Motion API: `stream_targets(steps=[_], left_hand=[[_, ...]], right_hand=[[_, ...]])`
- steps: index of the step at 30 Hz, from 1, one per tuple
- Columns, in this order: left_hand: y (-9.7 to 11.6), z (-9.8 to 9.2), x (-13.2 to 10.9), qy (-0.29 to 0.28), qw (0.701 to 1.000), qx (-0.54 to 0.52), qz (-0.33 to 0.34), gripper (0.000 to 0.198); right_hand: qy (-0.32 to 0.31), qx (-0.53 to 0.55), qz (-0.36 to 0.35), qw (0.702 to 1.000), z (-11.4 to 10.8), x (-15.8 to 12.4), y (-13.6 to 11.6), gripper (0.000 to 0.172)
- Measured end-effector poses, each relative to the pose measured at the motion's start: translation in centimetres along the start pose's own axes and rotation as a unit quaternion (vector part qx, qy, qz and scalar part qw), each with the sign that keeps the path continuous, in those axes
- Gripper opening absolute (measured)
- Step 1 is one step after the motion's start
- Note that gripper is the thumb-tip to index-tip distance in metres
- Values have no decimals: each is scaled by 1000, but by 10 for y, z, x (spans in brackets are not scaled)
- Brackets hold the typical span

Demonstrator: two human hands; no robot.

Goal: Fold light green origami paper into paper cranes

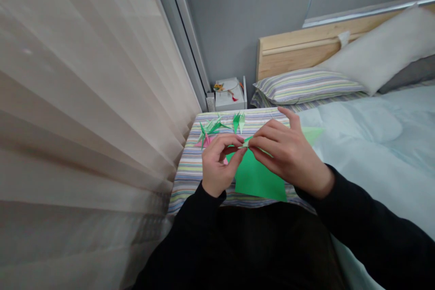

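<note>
A small piece of folded light-green paper [245,143] is pinched between my two hands, mostly covered by the fingers. My left hand [220,159] grips its left end with thumb and fingertips. From the other side, my right hand [283,149] closes on it with thumb and fingertips, the little finger raised. Below them lies a flat green paper sheet [260,176] on the striped cloth. Several folded green paper cranes [211,128] rest behind my left hand, with pink folded paper [200,143] among them. Two more green folded pieces [239,121] lie farther back.
Light-green paper [312,134] pokes out beyond my right hand. A pale blue quilt [380,158] spreads to the right, with a striped pillow [309,86] by the wooden headboard [288,56]. A curtain [102,99] hangs close on the left. A white bedside stand [231,97] holds small items.
</note>
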State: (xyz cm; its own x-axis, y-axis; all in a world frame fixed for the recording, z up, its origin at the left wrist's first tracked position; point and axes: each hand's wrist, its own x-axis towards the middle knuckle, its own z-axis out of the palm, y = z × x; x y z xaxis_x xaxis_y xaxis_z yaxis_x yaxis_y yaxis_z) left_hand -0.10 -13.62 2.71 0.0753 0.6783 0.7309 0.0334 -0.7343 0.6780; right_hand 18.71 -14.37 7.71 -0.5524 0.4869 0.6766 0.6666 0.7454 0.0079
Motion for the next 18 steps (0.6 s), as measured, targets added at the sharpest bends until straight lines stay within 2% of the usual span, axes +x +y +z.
stream_targets(steps=[6, 10, 14, 18], left_hand=[[1, -1, 3, 0, 999, 45, 30, 6], [1, -1, 4, -3, 999, 29, 21, 4], [1, 0, 7, 8, 1000, -15, -6, 8], [8, 1, 9, 4, 995, -65, -79, 3]], right_hand=[[-4, -7, -5, 1000, -2, 1, 0, 15], [-5, 13, 4, 1000, -2, 0, 1, 14], [6, 85, 48, 995, -2, 1, 1, 10], [10, 195, 96, 976, -4, 0, -1, 7]])
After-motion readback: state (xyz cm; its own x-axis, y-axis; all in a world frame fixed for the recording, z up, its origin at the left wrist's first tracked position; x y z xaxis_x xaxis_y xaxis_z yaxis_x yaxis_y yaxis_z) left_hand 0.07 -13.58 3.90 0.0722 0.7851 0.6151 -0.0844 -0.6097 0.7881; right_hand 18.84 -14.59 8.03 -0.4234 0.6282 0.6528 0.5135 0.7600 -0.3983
